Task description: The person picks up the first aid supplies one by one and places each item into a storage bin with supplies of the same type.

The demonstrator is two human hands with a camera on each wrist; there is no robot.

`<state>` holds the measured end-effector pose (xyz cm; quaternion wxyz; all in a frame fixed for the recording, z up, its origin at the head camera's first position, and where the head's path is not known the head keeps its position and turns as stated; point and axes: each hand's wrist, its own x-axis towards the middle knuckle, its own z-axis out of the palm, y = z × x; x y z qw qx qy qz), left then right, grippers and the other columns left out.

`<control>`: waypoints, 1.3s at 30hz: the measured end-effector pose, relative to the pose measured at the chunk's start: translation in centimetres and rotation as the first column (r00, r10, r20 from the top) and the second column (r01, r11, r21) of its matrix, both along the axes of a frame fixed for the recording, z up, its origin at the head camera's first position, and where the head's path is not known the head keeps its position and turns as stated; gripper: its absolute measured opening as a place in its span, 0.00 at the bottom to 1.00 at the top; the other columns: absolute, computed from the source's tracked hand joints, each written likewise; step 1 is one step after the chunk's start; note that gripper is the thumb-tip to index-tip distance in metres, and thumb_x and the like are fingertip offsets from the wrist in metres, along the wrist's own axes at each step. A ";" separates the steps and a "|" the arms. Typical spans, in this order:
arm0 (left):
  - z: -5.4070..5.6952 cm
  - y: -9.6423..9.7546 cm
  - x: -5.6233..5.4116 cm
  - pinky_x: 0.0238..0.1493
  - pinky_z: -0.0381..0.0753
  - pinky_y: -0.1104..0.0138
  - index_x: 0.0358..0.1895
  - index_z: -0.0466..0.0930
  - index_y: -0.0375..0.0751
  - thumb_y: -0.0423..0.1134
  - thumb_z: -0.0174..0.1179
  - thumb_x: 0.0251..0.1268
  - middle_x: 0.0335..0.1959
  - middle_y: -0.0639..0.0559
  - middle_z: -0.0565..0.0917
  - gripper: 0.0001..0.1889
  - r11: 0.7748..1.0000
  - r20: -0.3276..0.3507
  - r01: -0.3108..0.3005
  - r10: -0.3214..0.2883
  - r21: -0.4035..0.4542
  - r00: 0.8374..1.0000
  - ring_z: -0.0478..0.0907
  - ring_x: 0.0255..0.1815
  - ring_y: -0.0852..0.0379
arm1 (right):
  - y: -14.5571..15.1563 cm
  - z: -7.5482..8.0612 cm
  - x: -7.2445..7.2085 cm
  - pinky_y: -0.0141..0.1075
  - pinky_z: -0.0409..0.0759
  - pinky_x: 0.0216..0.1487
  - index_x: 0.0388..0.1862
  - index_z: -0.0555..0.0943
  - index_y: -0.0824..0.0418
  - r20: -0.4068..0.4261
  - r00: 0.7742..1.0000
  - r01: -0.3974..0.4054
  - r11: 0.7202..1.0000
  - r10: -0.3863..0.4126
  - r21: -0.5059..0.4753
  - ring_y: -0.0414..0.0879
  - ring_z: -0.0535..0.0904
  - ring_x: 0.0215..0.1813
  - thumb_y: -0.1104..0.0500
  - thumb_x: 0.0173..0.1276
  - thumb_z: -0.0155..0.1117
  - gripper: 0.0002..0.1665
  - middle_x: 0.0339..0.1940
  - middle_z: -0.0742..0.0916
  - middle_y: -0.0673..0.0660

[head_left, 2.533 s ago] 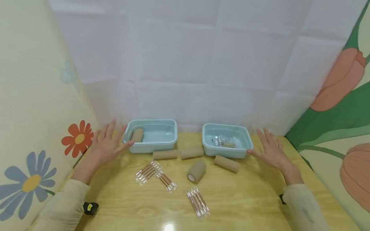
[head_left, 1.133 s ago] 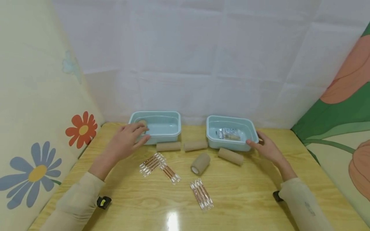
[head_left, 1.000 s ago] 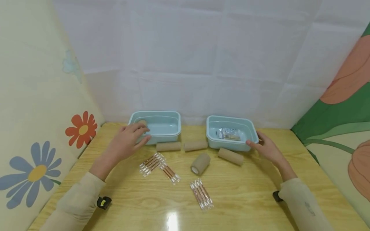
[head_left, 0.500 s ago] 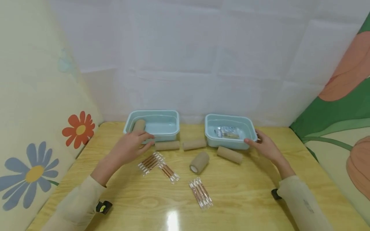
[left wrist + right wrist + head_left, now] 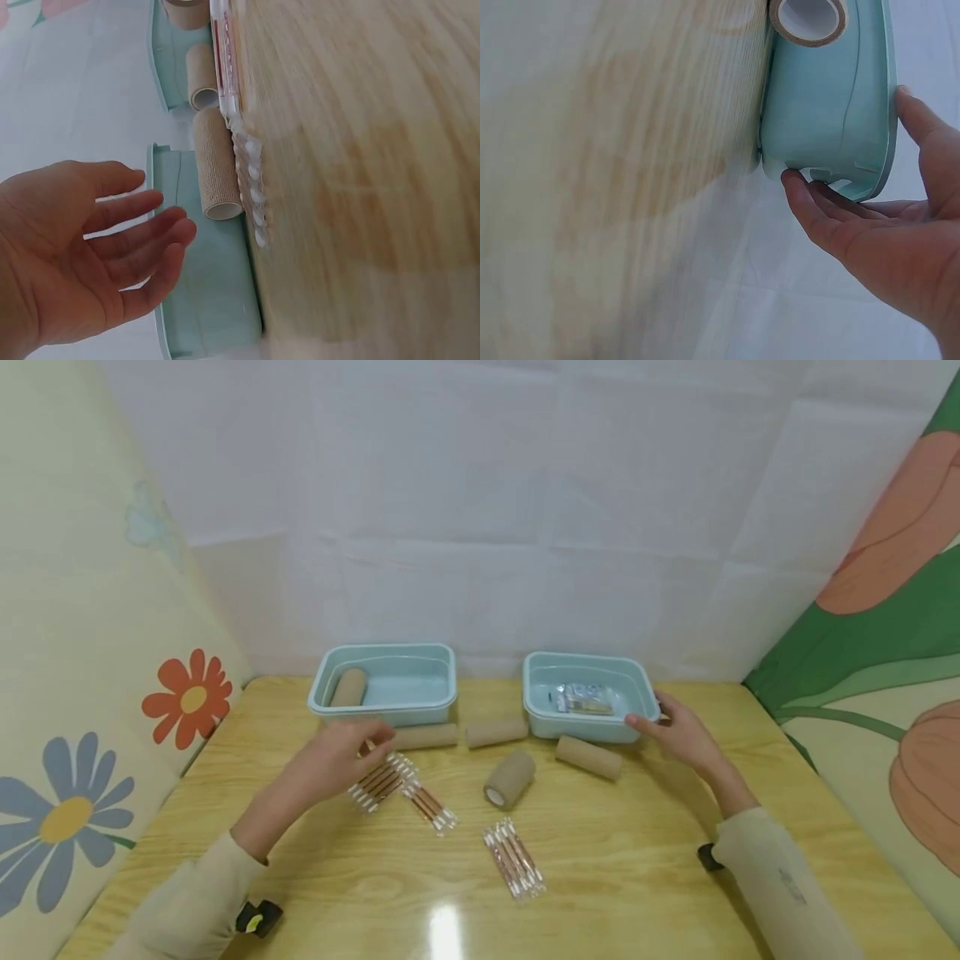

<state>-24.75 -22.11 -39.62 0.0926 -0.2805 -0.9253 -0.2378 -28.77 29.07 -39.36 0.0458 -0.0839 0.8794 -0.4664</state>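
Far left: wall with a red flower (image 5: 193, 699) painted on it. Left hand (image 5: 330, 762) is palm-down, fingers loosely bent, holding nothing; it hovers by the left swab pack (image 5: 384, 783), partly covering it in the head view. Left tub (image 5: 408, 716) is behind the hand, a tan roll (image 5: 348, 688) lying in its left end. Front roll (image 5: 429, 737) lies just in front of that tub. Second swab pack (image 5: 431, 807) sits just right of the left one; can't tell if they touch. Middle roll (image 5: 497, 732) is between the tubs, thick roll (image 5: 512, 778) nearer the person, third swab pack (image 5: 515, 858) nearer again. Right tub (image 5: 573, 726) is on the counter (image 5: 622, 877), clear packet (image 5: 585, 699) inside. Right roll (image 5: 589, 758) lies angled in front. Right hand (image 5: 686, 741) grips the tub's right end, thumb at the rim, fingertips against the end wall.
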 end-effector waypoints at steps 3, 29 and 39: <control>-0.2 -0.1 0.1 0.37 0.84 0.57 0.46 0.86 0.34 0.32 0.62 0.72 0.37 0.50 0.86 0.07 0.999 0.047 -0.029 0.028 0.013 0.999 0.83 0.37 0.53 | 0.2 -0.4 -0.2 0.61 0.74 0.61 0.83 0.50 0.68 0.004 1.000 0.000 1.000 -0.001 0.006 0.72 0.65 0.71 0.47 0.77 0.64 0.50 0.76 0.64 0.73; -1.2 0.3 0.5 0.31 0.78 0.61 0.35 0.86 0.39 0.36 0.72 0.62 0.27 0.56 0.81 0.05 0.997 0.261 -0.053 0.066 -0.058 0.963 0.75 0.28 0.59 | 1.1 -2.3 -1.3 0.59 0.76 0.60 0.84 0.51 0.63 -0.055 0.998 -0.002 0.999 0.005 0.044 0.69 0.69 0.70 0.40 0.75 0.63 0.52 0.75 0.68 0.71; -1.1 0.2 0.6 0.30 0.75 0.61 0.35 0.85 0.39 0.37 0.75 0.60 0.24 0.56 0.79 0.08 0.993 0.286 -0.053 0.081 -0.104 0.955 0.72 0.26 0.59 | 1.1 -2.3 -1.3 0.58 0.78 0.58 0.83 0.52 0.63 -0.070 0.997 -0.009 0.999 0.013 0.052 0.69 0.70 0.68 0.36 0.73 0.63 0.54 0.74 0.69 0.71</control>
